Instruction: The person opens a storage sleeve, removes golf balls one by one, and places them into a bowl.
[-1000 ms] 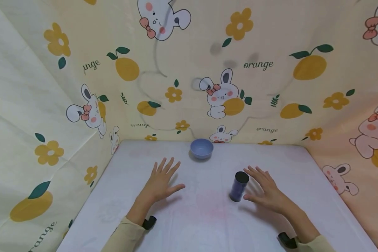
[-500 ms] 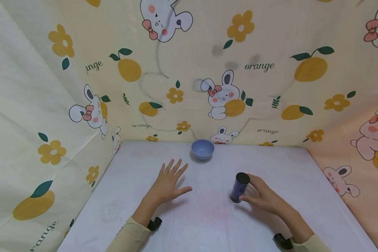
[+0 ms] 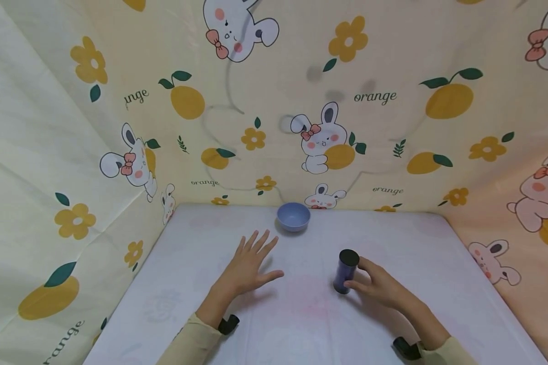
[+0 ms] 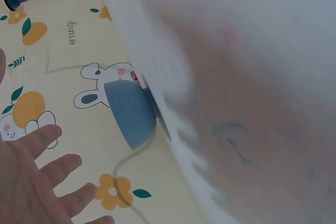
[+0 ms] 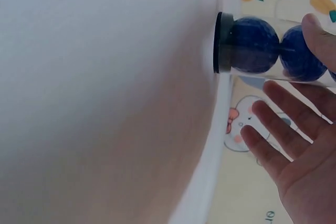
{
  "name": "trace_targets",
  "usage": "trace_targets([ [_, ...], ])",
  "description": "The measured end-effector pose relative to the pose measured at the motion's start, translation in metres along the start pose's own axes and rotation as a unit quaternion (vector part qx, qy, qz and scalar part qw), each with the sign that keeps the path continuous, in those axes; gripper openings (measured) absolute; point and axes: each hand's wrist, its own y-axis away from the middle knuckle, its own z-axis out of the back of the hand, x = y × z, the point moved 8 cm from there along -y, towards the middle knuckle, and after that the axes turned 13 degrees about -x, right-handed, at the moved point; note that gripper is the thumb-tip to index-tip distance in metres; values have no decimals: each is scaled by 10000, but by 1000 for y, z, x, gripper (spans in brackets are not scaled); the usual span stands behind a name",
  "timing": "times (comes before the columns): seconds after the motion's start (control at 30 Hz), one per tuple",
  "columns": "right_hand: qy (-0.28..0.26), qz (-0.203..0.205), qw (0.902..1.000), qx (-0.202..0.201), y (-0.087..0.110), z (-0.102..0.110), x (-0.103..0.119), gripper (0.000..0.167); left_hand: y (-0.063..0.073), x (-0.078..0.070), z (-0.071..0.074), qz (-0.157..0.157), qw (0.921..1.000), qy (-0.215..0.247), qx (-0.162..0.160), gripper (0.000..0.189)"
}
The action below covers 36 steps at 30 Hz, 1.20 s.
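Note:
A clear tube (image 3: 345, 274) with black end caps stands upright on the table, right of centre. Dark blue balls (image 5: 254, 44) show through its wall in the right wrist view. My right hand (image 3: 383, 286) grips the tube from the right, thumb on the near side and forefinger behind; the other fingers are extended beneath it in the wrist view. Over the left half of the table, my left hand (image 3: 246, 266) is held palm down with fingers spread, holding nothing. Beyond it sits a small blue bowl (image 3: 294, 218), which in the left wrist view appears side-on past the fingertips.
The white table (image 3: 297, 324) is bounded at the back and sides by a printed cloth (image 3: 274, 152) with rabbits and oranges. The bowl stands near the table's back edge. A dark wrist camera (image 3: 406, 349) sits under the right wrist.
My right hand, apart from the tube a second ago with fingers spread, has come in and taken hold of it. My left hand has drifted a little to the right, still spread.

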Motion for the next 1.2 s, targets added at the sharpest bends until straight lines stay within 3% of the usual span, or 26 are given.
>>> trace_targets([
  [0.33, -451, -253, 9983, 268, -4, -13, 0, 55, -3, -10, -2, -65, 9999, 125, 28, 93],
  [0.6, -989, 45, 9946, 297, -11, -21, 13, 45, -5, -16, -1, -125, 9995, 289, -50, 90],
  [0.9, -885, 207, 9948, 451, -18, -33, 23, 43, -10, -22, 0, -211, 9982, 565, -37, 89],
  [1.03, -794, 355, 9954, 412, -21, -37, 28, 42, -14, -26, 2, -329, 9950, 921, -223, 85],
  [1.2, -686, 217, 9962, 495, -22, -41, 32, 41, -18, -33, 4, -289, 9902, 1332, -288, 75],
])
